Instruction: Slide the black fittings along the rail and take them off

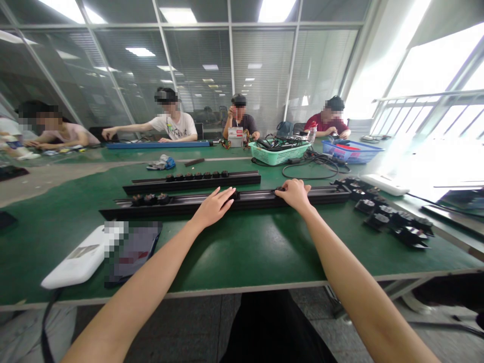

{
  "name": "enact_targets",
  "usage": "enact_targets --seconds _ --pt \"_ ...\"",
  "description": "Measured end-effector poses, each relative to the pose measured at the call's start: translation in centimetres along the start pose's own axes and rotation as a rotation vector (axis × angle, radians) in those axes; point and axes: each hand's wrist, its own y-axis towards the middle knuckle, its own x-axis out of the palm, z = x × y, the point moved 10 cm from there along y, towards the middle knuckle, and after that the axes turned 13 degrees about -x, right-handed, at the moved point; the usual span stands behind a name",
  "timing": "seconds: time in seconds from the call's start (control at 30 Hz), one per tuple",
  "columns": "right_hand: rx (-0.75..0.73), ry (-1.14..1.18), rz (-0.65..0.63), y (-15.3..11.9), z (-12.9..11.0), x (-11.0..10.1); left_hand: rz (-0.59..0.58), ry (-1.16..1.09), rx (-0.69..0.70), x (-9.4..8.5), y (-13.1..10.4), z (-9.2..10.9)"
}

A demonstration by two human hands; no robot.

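A long black rail (181, 205) lies across the green table in front of me. Three small black modules (150, 199) with metal-coloured parts sit in its left part. My left hand (214, 206) rests on the rail near its middle, fingers stretched out, a small dark block (236, 194) at the fingertips. Farther right along the same rail, my right hand (298, 194) has thumb and fingers closed around a small black module (280, 190), mostly covered by the fingers. Behind lies a second, shorter black rail (189, 183) carrying a row of several such modules.
Loose black modules (381, 217) are spread at the right. A white device (77, 254) and a phone (134, 252) lie front left. Farther back are a green basket (280, 155) with cables, a blue basket (351, 153), a black cable (321, 169) and several seated people.
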Motion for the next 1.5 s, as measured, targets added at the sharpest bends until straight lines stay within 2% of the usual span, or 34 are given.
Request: enact_targets --seconds 0.43,0.8,1.23,1.5 --pt "-0.001 0.002 -0.003 0.0 0.0 0.0 0.002 -0.001 0.003 0.0 0.0 0.0" --pt "-0.076 -0.155 -0.002 -0.2 -1.2 -0.4 -0.004 -0.008 0.001 -0.1 0.0 0.2" --pt "-0.068 -0.168 -0.016 -0.2 -1.3 -0.3 -0.001 0.003 -0.006 0.0 0.0 0.2" --pt "0.009 -0.178 -0.025 -0.2 0.0 -0.6 -0.002 -0.002 0.003 -0.1 -0.1 0.2"
